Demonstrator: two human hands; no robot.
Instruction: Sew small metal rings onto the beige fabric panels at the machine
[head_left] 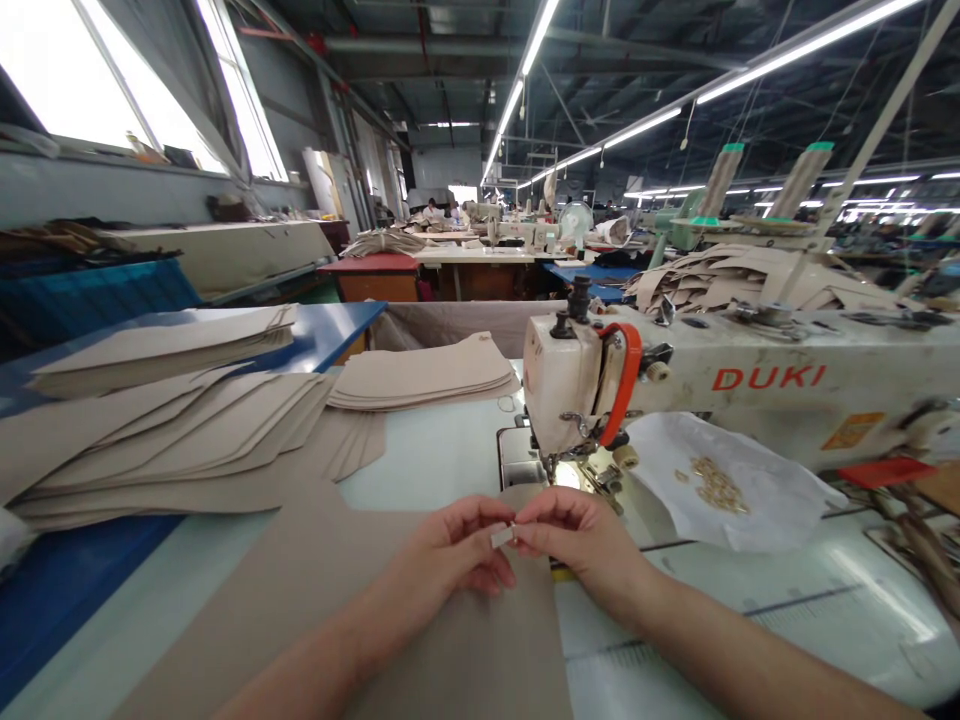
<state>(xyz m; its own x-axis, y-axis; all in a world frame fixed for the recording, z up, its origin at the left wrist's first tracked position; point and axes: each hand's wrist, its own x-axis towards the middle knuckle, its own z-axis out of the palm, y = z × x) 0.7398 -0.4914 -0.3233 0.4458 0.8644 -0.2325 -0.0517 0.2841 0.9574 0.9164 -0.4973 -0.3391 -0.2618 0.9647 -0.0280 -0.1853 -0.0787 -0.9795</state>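
Note:
My left hand (454, 552) and my right hand (577, 535) meet in front of the sewing machine (735, 385), fingertips pinched together on a small white tab (502, 536). Both hands hover over a large beige fabric piece (315, 600) that lies on the pale table. The machine's needle area (570, 470) is just beyond my fingers.
Stacks of beige cut pieces (172, 430) lie at the left, partly on a blue table (330, 330). Another stack (424, 375) sits behind. White paper with small gold metal parts (716, 485) lies right of the needle. Other workstations fill the hall behind.

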